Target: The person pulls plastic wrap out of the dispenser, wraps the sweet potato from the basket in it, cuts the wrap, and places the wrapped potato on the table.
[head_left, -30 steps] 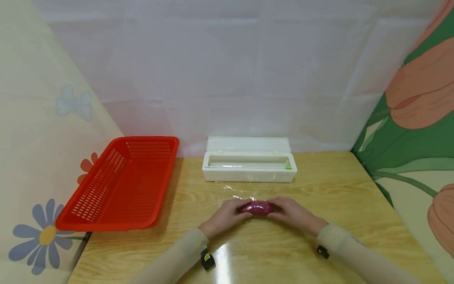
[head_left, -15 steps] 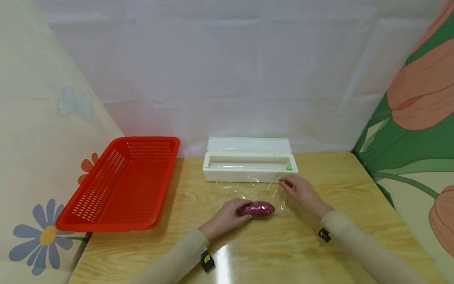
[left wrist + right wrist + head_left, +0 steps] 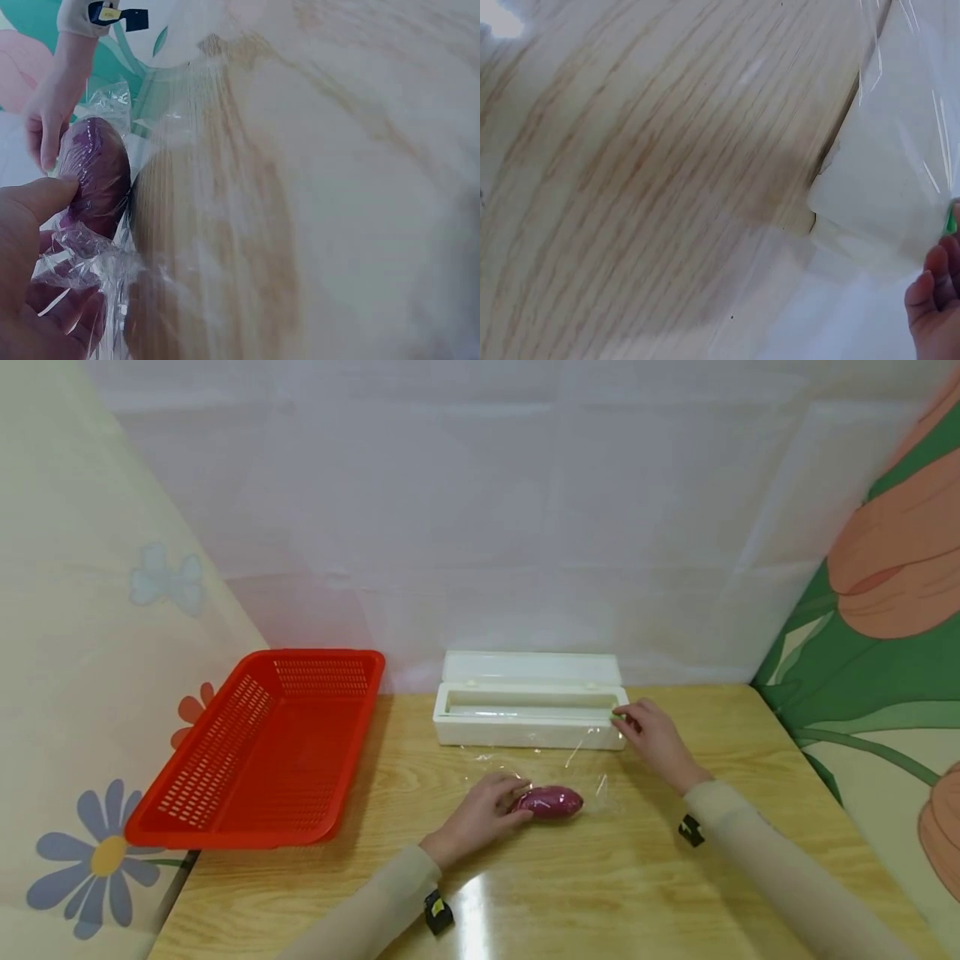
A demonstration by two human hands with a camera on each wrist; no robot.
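Observation:
A purple sweet potato point(image 3: 553, 802) wrapped in clear cling film lies on the table; film bunches at its end in the left wrist view. My left hand point(image 3: 483, 810) holds its left end, the thumb on its side and the fingers loosely curled among crumpled film point(image 3: 94, 255). A white cling film dispenser point(image 3: 528, 732) stands behind with its lid up, and film stretches from its front edge to the sweet potato. At its right front corner my right hand point(image 3: 656, 739) pinches a small green slider cutter point(image 3: 617, 715), mostly hidden by the fingertips.
A red plastic basket point(image 3: 232, 839) with slotted walls stands at the left of the wooden table point(image 3: 600, 893). A white cloth point(image 3: 487, 527) hangs behind the dispenser. Patterned hangings border both sides.
My right hand has left the sweet potato's right end, moved up and back to the dispenser, and taken hold of the green slider. My left hand stays at the left end, its fingers slightly looser.

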